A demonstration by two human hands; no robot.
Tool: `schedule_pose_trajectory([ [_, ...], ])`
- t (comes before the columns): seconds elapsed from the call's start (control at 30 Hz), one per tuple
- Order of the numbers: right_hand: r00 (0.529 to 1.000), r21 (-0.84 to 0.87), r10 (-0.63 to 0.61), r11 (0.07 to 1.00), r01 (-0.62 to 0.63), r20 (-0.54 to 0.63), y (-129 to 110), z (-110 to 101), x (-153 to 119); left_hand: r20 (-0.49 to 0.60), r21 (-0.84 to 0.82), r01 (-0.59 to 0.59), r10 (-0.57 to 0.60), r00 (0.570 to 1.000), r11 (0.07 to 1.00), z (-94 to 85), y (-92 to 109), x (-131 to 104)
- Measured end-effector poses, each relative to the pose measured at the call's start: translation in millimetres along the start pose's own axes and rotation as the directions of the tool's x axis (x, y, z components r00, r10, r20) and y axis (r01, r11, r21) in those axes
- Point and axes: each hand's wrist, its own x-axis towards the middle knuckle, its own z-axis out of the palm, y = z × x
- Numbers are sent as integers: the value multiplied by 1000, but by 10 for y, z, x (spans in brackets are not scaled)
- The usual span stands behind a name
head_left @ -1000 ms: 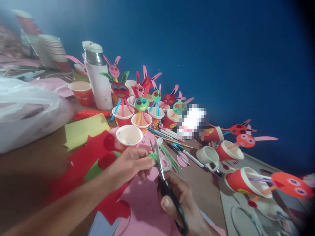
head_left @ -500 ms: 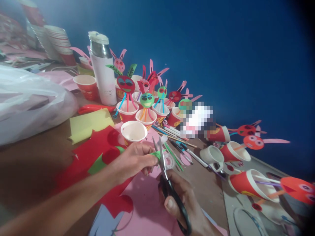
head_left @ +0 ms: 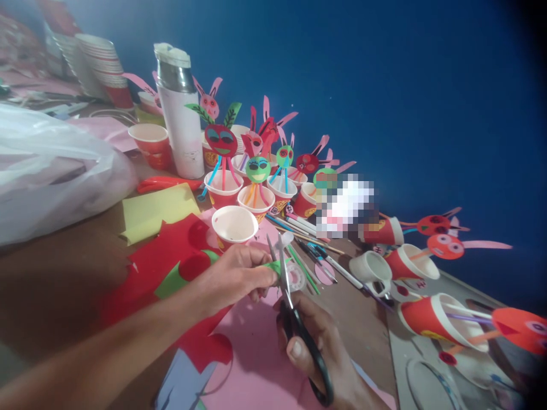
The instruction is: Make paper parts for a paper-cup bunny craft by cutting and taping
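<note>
My left hand (head_left: 241,276) pinches a small piece of green paper (head_left: 277,265) between thumb and fingers. In my right hand (head_left: 318,341) are black-handled scissors (head_left: 285,285), their blades slightly apart and pointing up. The green paper lies at the blades, and part of it is hidden by my left fingers. Beneath both hands spreads pink paper (head_left: 252,347). Red paper (head_left: 158,267) with cut edges lies under my left forearm, with a green scrap (head_left: 167,281) on it. Just beyond my left hand stands a paper cup (head_left: 235,223).
Red paper cups with paper-faced figures (head_left: 221,142) line the back by a white flask (head_left: 179,125). Pens (head_left: 337,265) and a white mug (head_left: 371,270) lie to the right. A plastic bag (head_left: 55,176), yellow paper (head_left: 160,210) and stacked cups (head_left: 102,68) occupy the left.
The green paper now reaches further across the scissor blades. Both hands stay in nearly the same place, and the whole view has shifted slightly.
</note>
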Motion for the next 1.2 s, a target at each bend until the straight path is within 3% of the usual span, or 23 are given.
schedule_pose_trajectory([
  [0.83,1000,43,20,999,-20,3,71,13,-16,-25,88,59,-57,998,994,-46,44,8],
  [1.07,1000,37,7,999,-7,0,93,6,-18,-14,68,58,-57,998,996,-65,26,33],
  [1.2,999,65,28,998,-27,-22,94,8,-21,9,-37,10,-9,1000,999,-65,0,36],
])
